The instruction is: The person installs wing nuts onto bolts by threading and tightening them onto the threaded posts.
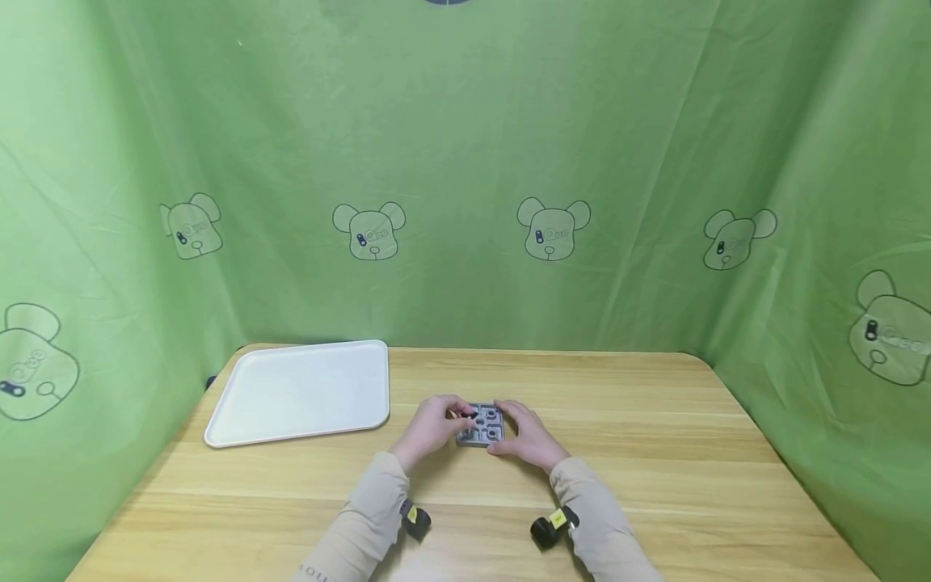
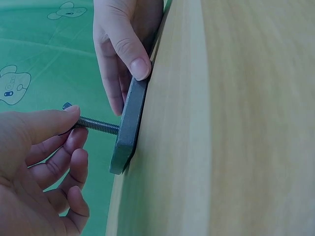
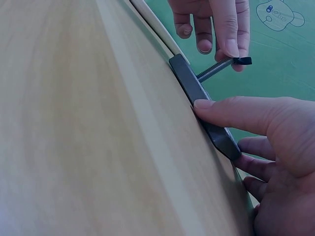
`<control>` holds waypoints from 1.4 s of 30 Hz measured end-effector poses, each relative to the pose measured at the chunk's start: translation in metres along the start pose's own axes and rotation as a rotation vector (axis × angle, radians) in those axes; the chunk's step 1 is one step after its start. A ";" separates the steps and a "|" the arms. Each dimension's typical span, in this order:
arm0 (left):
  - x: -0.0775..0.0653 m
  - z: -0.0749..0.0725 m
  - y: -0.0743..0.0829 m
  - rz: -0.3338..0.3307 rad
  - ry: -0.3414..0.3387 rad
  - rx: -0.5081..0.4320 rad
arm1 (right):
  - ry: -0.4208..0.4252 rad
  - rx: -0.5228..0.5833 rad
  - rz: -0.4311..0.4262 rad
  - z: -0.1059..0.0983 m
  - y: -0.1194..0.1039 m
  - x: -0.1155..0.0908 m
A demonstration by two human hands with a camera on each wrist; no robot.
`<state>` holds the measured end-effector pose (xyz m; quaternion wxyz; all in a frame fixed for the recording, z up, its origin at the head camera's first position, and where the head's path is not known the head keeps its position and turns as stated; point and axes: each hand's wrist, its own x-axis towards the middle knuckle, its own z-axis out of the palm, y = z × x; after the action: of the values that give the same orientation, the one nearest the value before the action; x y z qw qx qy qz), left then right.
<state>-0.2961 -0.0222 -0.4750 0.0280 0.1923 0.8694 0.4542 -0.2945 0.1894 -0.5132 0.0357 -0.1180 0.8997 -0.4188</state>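
Note:
A grey square metal block with several round holes and grooves on its top lies flat on the wooden table. My left hand pinches the upper end of a threaded bolt between thumb and fingertips. The bolt stands roughly upright on the block, its lower end at the top face near the left side. In the right wrist view, a black head or tip shows beyond the pinching fingers. My right hand grips the block from the right, its thumb along the near side and fingers around the far edge.
A white tray lies to the left at the back of the table. Green cloth printed with bear heads hangs around the back and sides. Black wrist cameras are strapped over both sleeves.

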 end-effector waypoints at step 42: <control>0.000 -0.001 -0.004 -0.027 -0.056 -0.080 | -0.007 0.004 0.003 0.000 -0.001 0.000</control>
<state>-0.2979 -0.0252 -0.4775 0.0660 0.1921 0.8520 0.4825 -0.2946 0.1888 -0.5119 0.0398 -0.1180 0.8988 -0.4202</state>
